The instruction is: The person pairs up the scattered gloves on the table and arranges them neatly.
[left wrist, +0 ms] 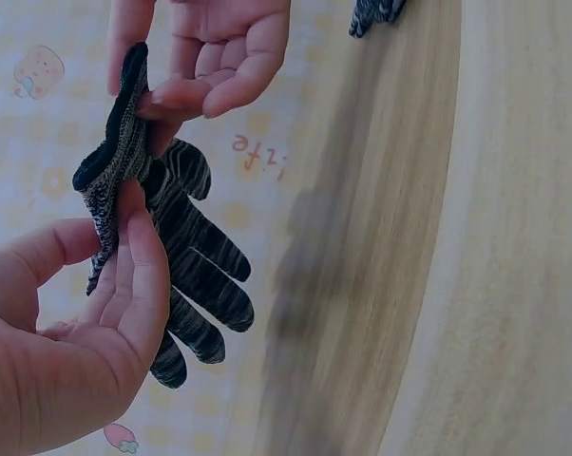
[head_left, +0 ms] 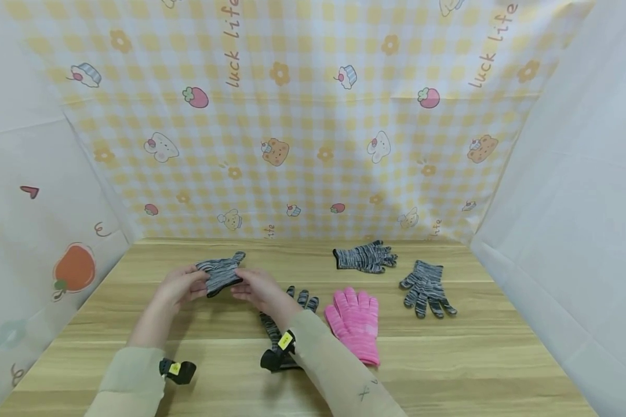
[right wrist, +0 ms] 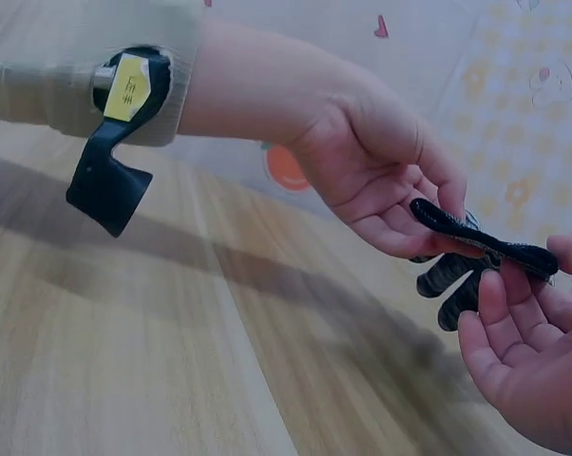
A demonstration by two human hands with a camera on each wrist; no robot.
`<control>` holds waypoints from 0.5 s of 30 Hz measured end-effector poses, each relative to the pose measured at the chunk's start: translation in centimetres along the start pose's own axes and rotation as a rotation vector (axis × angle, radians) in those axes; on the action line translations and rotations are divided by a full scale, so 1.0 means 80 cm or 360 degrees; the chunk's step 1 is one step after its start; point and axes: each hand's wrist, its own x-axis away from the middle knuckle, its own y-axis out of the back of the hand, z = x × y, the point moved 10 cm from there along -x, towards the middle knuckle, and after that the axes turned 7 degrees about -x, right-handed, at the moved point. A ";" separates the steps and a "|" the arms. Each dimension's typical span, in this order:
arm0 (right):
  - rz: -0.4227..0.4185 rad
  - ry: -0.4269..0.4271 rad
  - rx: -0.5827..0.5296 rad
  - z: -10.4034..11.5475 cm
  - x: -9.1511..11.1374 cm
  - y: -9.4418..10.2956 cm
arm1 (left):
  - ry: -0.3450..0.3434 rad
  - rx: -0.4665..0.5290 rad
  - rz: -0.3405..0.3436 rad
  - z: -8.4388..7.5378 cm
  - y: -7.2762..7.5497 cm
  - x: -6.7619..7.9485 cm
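Note:
A grey-and-black striped knit glove [head_left: 220, 274] is held up above the table between both hands. My left hand [head_left: 181, 286] pinches one side of it near the black cuff, thumb on one face and fingers on the other. The opposite side is pinched by my right hand [head_left: 263, 292]. In the left wrist view the glove's fingers [left wrist: 205, 261] hang away from the hands. The right wrist view shows its black cuff edge [right wrist: 486, 239] pressed nearly flat. Under the right forearm lies another grey glove [head_left: 271, 330], partly covered by the arm.
A pink glove [head_left: 356, 327] lies right of the right forearm. Farther right are two more grey striped gloves, one at the back [head_left: 365, 258] and one nearer the right edge [head_left: 428, 289]. A checked cloth [head_left: 302, 127] hangs behind the wooden table [head_left: 448, 365].

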 end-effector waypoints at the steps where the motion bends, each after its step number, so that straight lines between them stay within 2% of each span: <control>1: 0.0000 0.0004 0.0003 0.001 0.001 0.000 | -0.0010 0.0002 -0.0003 -0.001 -0.001 0.002; 7: 0.0005 0.0024 -0.0005 0.006 0.008 0.001 | -0.0065 -0.0023 -0.0021 -0.008 -0.007 0.012; 11: 0.0011 0.0052 -0.0054 0.012 0.014 0.000 | -0.0126 0.0033 -0.0019 -0.014 -0.012 0.020; 15: 0.0007 0.0067 -0.0052 0.018 0.020 0.002 | -0.0128 0.0081 -0.0029 -0.015 -0.018 0.025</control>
